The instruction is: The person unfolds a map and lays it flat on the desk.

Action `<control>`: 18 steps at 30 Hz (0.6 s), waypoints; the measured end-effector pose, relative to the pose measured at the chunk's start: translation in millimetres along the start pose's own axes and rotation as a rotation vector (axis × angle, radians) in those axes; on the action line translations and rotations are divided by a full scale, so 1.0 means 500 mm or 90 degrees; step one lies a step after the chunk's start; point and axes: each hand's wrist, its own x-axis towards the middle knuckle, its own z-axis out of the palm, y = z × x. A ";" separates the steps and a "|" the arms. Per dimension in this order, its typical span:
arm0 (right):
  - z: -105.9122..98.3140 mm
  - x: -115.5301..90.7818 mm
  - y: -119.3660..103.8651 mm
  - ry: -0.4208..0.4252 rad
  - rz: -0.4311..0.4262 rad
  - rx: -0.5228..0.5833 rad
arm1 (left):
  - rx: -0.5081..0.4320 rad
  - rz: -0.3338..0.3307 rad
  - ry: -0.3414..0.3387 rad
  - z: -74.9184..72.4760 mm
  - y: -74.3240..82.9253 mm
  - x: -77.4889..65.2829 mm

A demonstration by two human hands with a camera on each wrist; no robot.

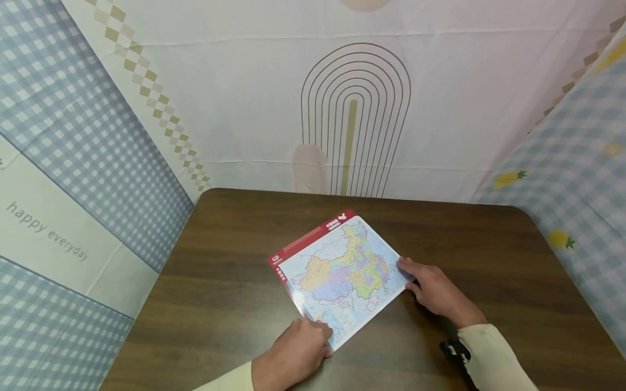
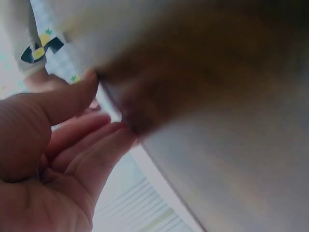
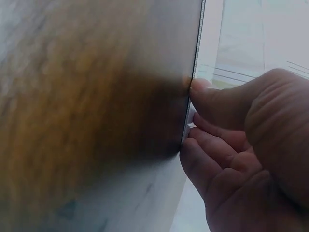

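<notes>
A flat rectangular map of China, with a red band along its far edge, lies at a slant above the brown table. My left hand grips its near left corner, the fingers curled over the edge. At the right corner my right hand pinches the map's border, index finger on top and thumb at the near edge. In the right wrist view, the thumb and fingertips of the right hand meet at a thin straight edge. The left wrist view has the left hand with its fingertips along an edge too.
The brown wooden table has rounded far corners. A white patterned cloth hangs behind it, with a blue checked cloth at the left and another at the right. A black band sits on the right wrist.
</notes>
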 end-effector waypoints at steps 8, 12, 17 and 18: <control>0.015 -0.020 -0.052 0.018 -0.017 0.027 | -0.087 0.069 0.059 -0.040 -0.071 0.008; 0.039 -0.035 -0.101 0.041 -0.039 0.034 | -0.100 0.067 0.094 -0.065 -0.133 0.020; 0.071 -0.054 -0.174 0.025 -0.061 0.032 | -0.047 0.027 0.089 -0.097 -0.229 0.038; 0.076 -0.058 -0.188 0.014 -0.059 0.032 | -0.047 0.016 0.082 -0.103 -0.248 0.041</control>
